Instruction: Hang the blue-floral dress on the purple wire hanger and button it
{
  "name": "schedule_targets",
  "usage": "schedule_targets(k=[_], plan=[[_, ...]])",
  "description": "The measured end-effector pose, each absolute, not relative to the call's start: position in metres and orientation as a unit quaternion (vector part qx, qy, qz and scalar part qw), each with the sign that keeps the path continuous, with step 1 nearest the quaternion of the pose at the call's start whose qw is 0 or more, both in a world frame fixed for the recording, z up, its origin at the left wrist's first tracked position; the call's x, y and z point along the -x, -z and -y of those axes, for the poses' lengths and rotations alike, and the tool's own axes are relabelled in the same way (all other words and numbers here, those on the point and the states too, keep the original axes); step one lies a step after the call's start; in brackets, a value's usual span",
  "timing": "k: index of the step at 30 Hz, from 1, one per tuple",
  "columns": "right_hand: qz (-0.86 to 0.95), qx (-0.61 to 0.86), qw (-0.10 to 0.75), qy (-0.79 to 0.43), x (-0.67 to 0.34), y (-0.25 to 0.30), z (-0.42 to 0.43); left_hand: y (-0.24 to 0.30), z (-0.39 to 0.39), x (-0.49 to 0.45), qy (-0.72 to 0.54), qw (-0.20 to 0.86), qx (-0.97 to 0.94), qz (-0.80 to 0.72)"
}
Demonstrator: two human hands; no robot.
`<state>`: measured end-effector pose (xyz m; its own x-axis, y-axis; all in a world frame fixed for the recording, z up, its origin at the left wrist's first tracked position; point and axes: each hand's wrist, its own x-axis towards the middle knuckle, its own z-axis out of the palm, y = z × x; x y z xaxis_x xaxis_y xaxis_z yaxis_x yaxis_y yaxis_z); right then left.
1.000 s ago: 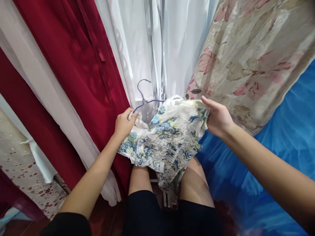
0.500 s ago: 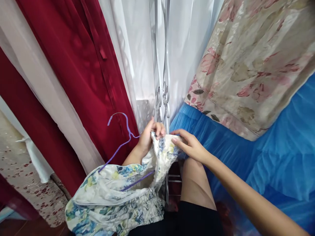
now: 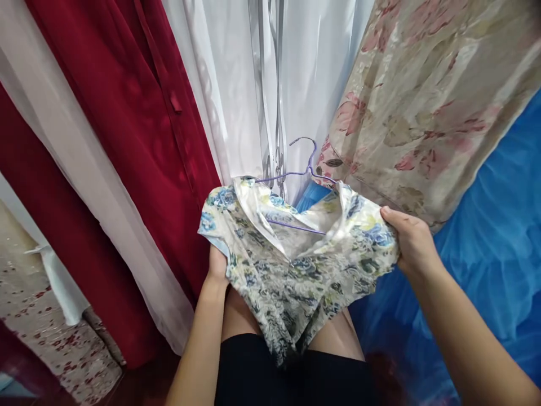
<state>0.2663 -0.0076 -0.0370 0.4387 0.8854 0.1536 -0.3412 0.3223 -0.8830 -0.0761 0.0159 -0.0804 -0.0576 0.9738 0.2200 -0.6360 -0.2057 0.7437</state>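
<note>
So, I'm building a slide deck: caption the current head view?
Hands at either side of a floral garment on a purple hanger, amid red fabric and blue fabric.

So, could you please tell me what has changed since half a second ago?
The floral garment and its purple hanger have moved up and to the right. The hands have moved apart: the left hand is now under one sleeve, mostly hidden; the right hand holds the other. The red fabric and blue fabric hang as before.
</note>
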Motion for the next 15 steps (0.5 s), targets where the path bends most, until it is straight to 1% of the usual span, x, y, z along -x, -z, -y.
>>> schedule_targets(k=[4, 7, 9, 10, 11, 12, 15], plan=[[0.391, 0.372, 0.722, -0.433, -0.248, 0.021, -0.005, 0.132, -0.005, 0.099, -0.701, 0.495, -0.355, -0.371], [0.438, 0.373, 0.676, -0.461, -0.249, 0.026, -0.007, 0.165, 0.013, 0.097, -0.674, 0.429, -0.386, -0.462], [0.469, 0.403, 0.628, -0.473, -0.256, 0.036, -0.006, 0.179, 0.029, 0.088, -0.644, 0.426, -0.404, -0.490], [0.486, 0.423, 0.616, -0.453, -0.259, 0.043, -0.005, 0.184, 0.037, 0.083, -0.629, 0.436, -0.411, -0.495], [0.503, 0.447, 0.620, -0.405, -0.260, 0.052, -0.002, 0.187, 0.044, 0.077, -0.617, 0.446, -0.415, -0.498], [0.512, 0.472, 0.639, -0.327, -0.258, 0.062, 0.002, 0.191, 0.050, 0.071, -0.608, 0.453, -0.418, -0.500], [0.444, 0.516, 0.731, -0.041, -0.229, 0.104, 0.025, 0.198, 0.058, 0.057, -0.593, 0.458, -0.431, -0.503]])
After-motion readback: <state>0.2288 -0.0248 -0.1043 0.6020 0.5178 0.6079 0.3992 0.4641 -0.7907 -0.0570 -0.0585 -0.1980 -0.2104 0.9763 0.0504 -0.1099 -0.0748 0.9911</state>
